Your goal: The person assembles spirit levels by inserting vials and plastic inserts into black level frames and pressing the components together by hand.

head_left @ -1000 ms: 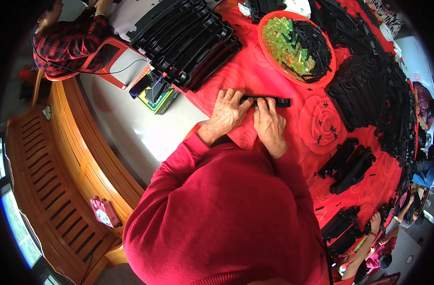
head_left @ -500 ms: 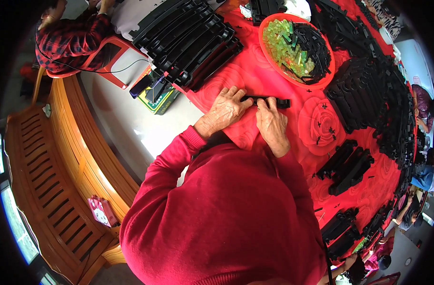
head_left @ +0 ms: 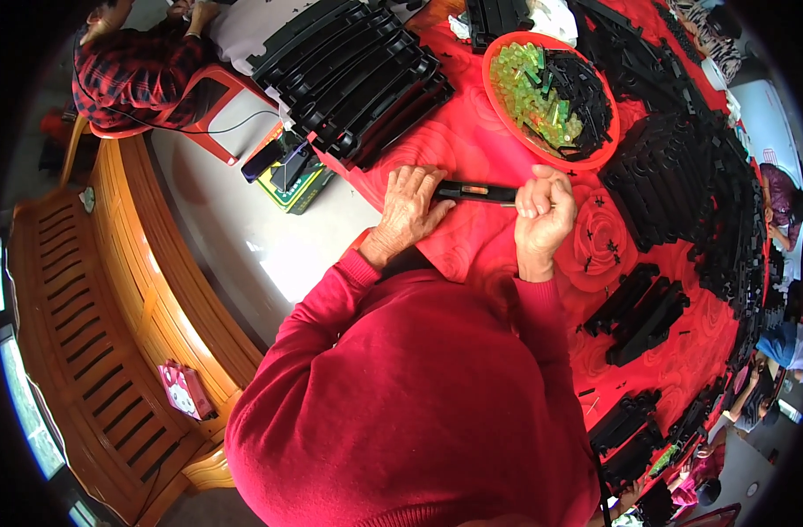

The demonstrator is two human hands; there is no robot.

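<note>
A long black plastic bar (head_left: 485, 191) with a small amber insert lies across the red tablecloth in front of me. My left hand (head_left: 410, 206) holds its left end, fingers over the top and thumb along the near side. At the right end, my right hand (head_left: 542, 220) is closed with its fingers curled inward; what it grips, if anything, is hidden. Beyond the bar stands a red oval bowl (head_left: 488, 83) holding yellow-green translucent pieces (head_left: 517, 77) on its left side and thin black pieces (head_left: 586, 98) on its right.
Black plastic bars are stacked at the table's far left (head_left: 349, 83) and right of the bowl (head_left: 652, 180). More black bars (head_left: 643, 312) lie nearer on the right. A wooden bench (head_left: 94, 334) is at left. A person in a checked shirt (head_left: 142, 79) sits far left.
My right hand has shifted right and slightly back from the bar's middle, and its fingers have curled shut. My left hand has moved slightly left, exposing the amber insert.
</note>
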